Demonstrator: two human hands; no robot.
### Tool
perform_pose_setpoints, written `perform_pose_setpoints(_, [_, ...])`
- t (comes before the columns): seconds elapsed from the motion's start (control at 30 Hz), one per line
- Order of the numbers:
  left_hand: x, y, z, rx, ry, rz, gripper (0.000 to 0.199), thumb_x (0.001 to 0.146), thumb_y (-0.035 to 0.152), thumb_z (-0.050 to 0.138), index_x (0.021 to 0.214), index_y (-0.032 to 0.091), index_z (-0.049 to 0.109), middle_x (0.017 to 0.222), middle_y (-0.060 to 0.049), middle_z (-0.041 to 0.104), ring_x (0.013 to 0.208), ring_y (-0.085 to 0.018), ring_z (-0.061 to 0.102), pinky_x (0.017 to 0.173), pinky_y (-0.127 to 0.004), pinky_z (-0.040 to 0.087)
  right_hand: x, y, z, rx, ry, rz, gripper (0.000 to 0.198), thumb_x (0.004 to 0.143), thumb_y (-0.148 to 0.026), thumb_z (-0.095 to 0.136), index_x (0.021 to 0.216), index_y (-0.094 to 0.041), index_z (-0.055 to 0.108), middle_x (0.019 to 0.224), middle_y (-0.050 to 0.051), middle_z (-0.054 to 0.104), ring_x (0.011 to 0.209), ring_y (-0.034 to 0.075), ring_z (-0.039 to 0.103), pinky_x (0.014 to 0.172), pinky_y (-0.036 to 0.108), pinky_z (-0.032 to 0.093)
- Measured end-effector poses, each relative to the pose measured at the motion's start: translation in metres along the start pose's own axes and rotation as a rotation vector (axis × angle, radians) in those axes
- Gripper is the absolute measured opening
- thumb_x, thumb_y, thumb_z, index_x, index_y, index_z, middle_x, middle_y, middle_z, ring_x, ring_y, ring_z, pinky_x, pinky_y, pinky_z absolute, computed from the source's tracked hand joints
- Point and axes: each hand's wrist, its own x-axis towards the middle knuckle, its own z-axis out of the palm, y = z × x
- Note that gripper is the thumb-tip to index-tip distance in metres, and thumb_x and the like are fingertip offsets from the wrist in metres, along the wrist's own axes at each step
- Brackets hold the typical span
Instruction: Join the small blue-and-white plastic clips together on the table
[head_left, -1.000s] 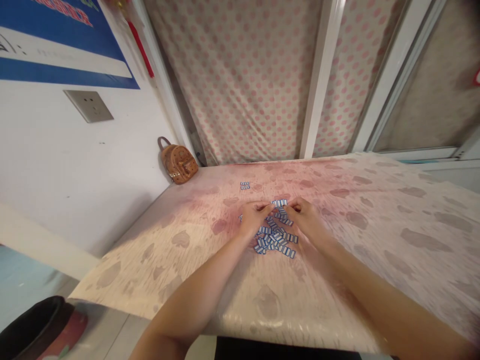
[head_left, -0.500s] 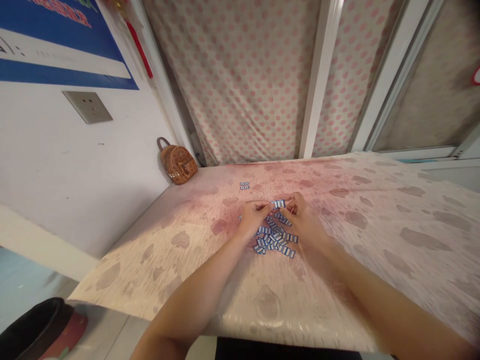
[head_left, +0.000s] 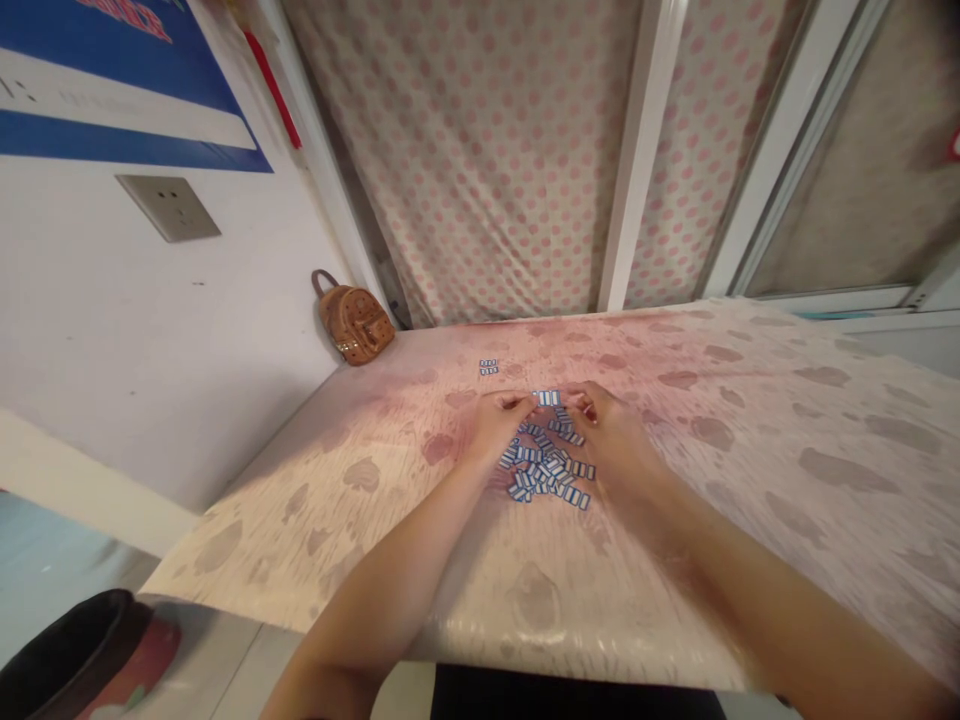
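My left hand (head_left: 504, 422) is closed, thumb and fingers pinching the left end of a short strip of blue-and-white labels (head_left: 548, 398). At the strip's right end is my right hand (head_left: 606, 425), its fingers curled together; whether they touch the strip or hold something else is too small to make out. Below and between both hands lies a loose pile of similar blue-and-white strips (head_left: 551, 470), overlapping at various angles, partly hidden by the left hand. Farther back, two short strips (head_left: 489, 367) lie side by side, one above the other.
A patterned cloth (head_left: 360, 478) covers the table. A small brown backpack-shaped bag (head_left: 358, 322) stands against the wall at the back left. A dotted curtain (head_left: 480, 170) hangs behind the table. On the floor at lower left is a dark-rimmed red bin (head_left: 142, 665).
The held strip has shifted slightly left and away from me, together with my left fingers. A little more space shows between the strip and my right fingers. The pile looks the same.
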Motion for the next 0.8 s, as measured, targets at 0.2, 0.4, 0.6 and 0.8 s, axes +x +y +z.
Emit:
perform_pose_setpoints(0.2, [0.002, 0.004, -0.007, -0.021, 0.049, -0.011, 0.019, 0.078, 0.031, 0.070, 0.077, 0.014, 0.077, 0.078, -0.008, 0.076, 0.069, -0.017, 0.066, 0.067, -0.027, 0.049, 0.000, 0.003, -0.004, -0.373, -0.214, 0.164, 0.016, 0.083, -0.033, 0.064, 0.075, -0.020, 0.059, 0.085, 0.010, 0.067, 0.076, 0.023, 0.064, 0.064, 0.031, 0.040])
perform_pose_setpoints(0.4, [0.002, 0.002, -0.007, -0.016, 0.039, -0.023, 0.018, 0.079, 0.030, 0.069, 0.077, 0.014, 0.077, 0.079, -0.008, 0.076, 0.070, -0.017, 0.067, 0.068, -0.027, 0.050, 0.000, -0.004, -0.007, -0.349, -0.317, 0.123, 0.019, 0.076, -0.025, 0.066, 0.070, -0.022, 0.049, 0.076, 0.004, 0.064, 0.070, 0.018, 0.060, 0.060, 0.027, 0.037])
perform_pose_setpoints(0.6, [0.004, -0.001, -0.009, 0.027, 0.040, -0.010, 0.018, 0.079, 0.029, 0.068, 0.078, 0.013, 0.077, 0.078, -0.008, 0.076, 0.068, -0.017, 0.067, 0.068, -0.027, 0.050, 0.002, 0.010, 0.002, -0.148, -0.231, 0.073, 0.010, 0.075, -0.019, 0.060, 0.073, -0.022, 0.050, 0.067, -0.001, 0.061, 0.061, 0.015, 0.056, 0.057, 0.026, 0.036])
perform_pose_setpoints(0.8, [0.007, -0.013, -0.009, 0.059, 0.033, 0.030, 0.019, 0.080, 0.029, 0.067, 0.080, 0.013, 0.077, 0.078, -0.008, 0.076, 0.069, -0.017, 0.068, 0.067, -0.026, 0.050, 0.005, 0.004, 0.001, 0.139, -0.070, 0.002, 0.017, 0.082, -0.017, 0.049, 0.092, -0.022, 0.061, 0.082, 0.002, 0.069, 0.076, 0.017, 0.064, 0.068, 0.026, 0.045])
